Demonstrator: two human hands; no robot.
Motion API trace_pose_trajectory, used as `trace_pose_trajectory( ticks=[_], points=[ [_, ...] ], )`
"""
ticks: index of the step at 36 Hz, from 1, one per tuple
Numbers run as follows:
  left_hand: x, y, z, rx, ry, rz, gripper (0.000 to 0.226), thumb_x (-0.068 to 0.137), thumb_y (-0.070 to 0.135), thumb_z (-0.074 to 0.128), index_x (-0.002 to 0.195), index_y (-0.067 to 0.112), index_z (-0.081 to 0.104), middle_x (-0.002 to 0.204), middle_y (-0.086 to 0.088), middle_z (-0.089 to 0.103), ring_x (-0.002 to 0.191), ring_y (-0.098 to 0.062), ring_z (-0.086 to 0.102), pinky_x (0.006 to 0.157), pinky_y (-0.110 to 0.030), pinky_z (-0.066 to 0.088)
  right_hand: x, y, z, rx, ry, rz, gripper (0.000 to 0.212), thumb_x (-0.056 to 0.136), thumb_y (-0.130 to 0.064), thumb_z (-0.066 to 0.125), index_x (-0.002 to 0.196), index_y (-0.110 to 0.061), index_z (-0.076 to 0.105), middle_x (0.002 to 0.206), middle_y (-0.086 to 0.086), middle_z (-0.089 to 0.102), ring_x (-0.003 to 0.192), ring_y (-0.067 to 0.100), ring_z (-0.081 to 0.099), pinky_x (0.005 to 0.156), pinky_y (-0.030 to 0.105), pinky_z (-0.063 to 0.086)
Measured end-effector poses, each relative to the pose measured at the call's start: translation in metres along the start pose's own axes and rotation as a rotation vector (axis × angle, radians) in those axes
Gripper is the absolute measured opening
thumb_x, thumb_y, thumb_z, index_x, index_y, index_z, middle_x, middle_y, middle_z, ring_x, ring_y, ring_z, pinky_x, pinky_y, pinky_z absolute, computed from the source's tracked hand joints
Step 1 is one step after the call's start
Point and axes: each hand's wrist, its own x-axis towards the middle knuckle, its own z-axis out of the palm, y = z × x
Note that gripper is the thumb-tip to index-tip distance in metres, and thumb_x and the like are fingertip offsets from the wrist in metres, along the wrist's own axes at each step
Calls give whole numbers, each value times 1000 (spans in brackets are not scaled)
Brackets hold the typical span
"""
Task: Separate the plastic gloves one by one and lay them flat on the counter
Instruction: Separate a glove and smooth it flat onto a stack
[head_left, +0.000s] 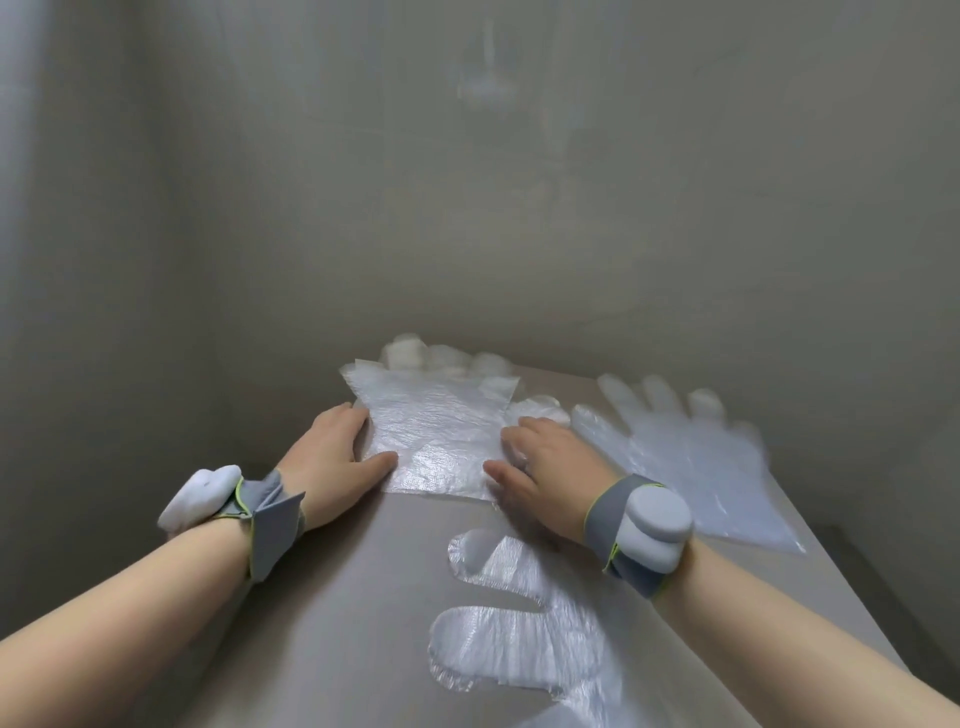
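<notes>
Head view: the middle glove (436, 431) lies on the counter (363, 597) straight ahead, cuff toward the person and finger tips against the back wall (467, 208); it looks whiter and denser than the others, so it may be several sheets stuck together
Left hand (332, 452): spread wide and flat, fingers on the left edge of the middle glove, thumb on its near corner, gripping nothing
Right hand (545, 462): flat and relaxed on the right edge of the same glove, thumb on the cuff; whether a fingertip is lifting a layer cannot be told
Done so far: two single gloves are out and flat. The far-right glove (691, 457) lies beside the right hand with fingers pointing away, and the near glove (519, 639) lies close to the person with fingers pointing left
Left to do: by my reading the task is partway; the middle piece needs peeling apart sheet by sheet if it is a stack, and each sheet needs its own spot
Around: grey wristbands (265, 514) with pale rounded units sit on both wrists
In the way: bare counter shows mainly on the left; the near glove sits just under the right forearm and could be dragged, and the thin film is likely to cling
</notes>
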Motion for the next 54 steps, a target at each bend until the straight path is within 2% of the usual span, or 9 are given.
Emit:
trace_pose_trajectory(
  ticks=[4, 13, 18, 24, 26, 30, 34, 43, 54],
  points=[
    [2, -4, 2, -37, -29, 34, 67, 92, 38, 55, 149, 27, 22, 156, -5, 21, 145, -15, 14, 113, -28, 18, 14, 2, -6, 97, 72, 63, 40, 98, -31, 42, 129, -7, 48, 133, 12, 48, 128, 27, 38, 102, 32, 30],
    [3, -2, 1, -12, -67, 2, 53, 93, 42, 52, 143, 31, 38, 156, -7, 15, 141, -22, 26, 109, -25, 23, 73, 11, -8, 294, 69, 156, 48, 93, -24, 51, 139, -12, 41, 114, 9, 59, 108, 24, 53, 87, 26, 36],
    [4, -3, 2, -32, -72, -5, 53, 93, 43, 52, 143, 31, 38, 157, -6, 13, 141, -23, 27, 108, -25, 24, 91, 7, -8, 822, 217, 166, 38, 88, -8, 59, 126, -10, 55, 121, 8, 61, 112, 19, 56, 95, 25, 42],
    [2, -7, 4, -78, -72, -5, 53, 92, 43, 52, 142, 33, 38, 158, -3, 11, 142, -19, 24, 108, -23, 22, 114, 6, -25, 1194, 346, 181, 34, 86, 7, 54, 118, -1, 62, 112, 7, 64, 82, 2, 57, 67, 2, 43],
    [1, -7, 5, -92, -69, -7, 53, 92, 43, 53, 142, 33, 38, 158, -3, 10, 142, -19, 24, 108, -23, 22, 122, 13, -28, 1144, 358, 204, 38, 85, 8, 54, 122, -1, 59, 118, 9, 62, 83, 5, 56, 68, 4, 43],
    [-1, -5, 5, -110, -65, -9, 53, 92, 43, 53, 142, 33, 38, 158, -2, 9, 142, -18, 24, 107, -21, 23, 126, 32, -26, 688, 314, 285, 55, 82, -1, 52, 135, -15, 50, 139, 6, 49, 122, 21, 49, 101, 30, 41],
    [-2, -6, 5, -121, -56, -8, 53, 91, 44, 54, 141, 34, 39, 157, -1, 11, 142, -18, 25, 106, -21, 23, 120, 20, -21, 302, 284, 92, 45, 86, -10, 52, 131, -15, 53, 140, 9, 47, 132, 23, 39, 108, 26, 28],
    [-3, -6, 6, -126, -50, -3, 54, 92, 44, 53, 143, 32, 37, 158, 0, 9, 143, -17, 22, 107, -20, 21, 130, -8, 4, 219, 82, 66, 57, 84, -36, 63, 135, -17, 46, 125, 1, 57, 115, 21, 53, 96, 32, 42],
    [-2, -7, 6, -134, -38, 0, 52, 90, 45, 54, 139, 35, 40, 157, 2, 11, 139, -17, 30, 100, -19, 25, 129, -14, 10, 406, 253, -52, 32, 75, -5, 62, 101, -22, 66, 86, -9, 64, 89, 11, 55, 82, 25, 43]
  ],
)
